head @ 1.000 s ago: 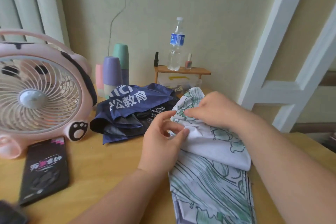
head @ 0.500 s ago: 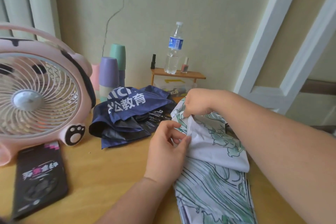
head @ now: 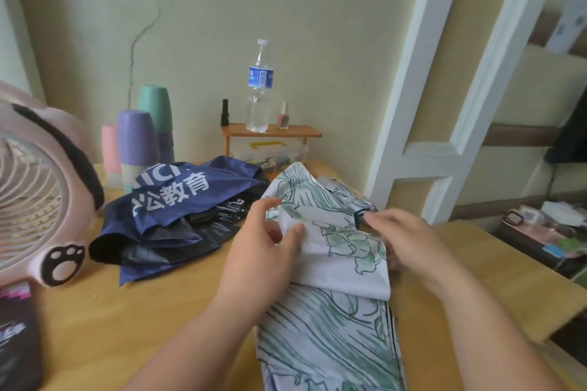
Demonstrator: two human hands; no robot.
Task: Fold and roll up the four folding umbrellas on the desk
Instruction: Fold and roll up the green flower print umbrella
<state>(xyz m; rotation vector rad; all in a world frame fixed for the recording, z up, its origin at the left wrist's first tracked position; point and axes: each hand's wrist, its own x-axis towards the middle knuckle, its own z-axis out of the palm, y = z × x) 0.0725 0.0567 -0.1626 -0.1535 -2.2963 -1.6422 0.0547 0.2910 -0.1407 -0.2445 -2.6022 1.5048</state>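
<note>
Desk (head: 127,327): left hand (head: 254,260) pinches white umbrella (head: 333,263); right hand (head: 409,241) blurred, grip unclear. Navy umbrella (head: 178,200) beside; bottle (head: 259,89) on shelf (head: 298,131), box (head: 273,152) under.

Two umbrellas (head: 324,343) (head: 178,197), two hands (head: 257,260) (head: 409,247), one fan (head: 38,187), one water bottle (head: 259,86), two polish bottles (head: 225,113) (head: 283,116), one small shelf (head: 298,131)
</note>
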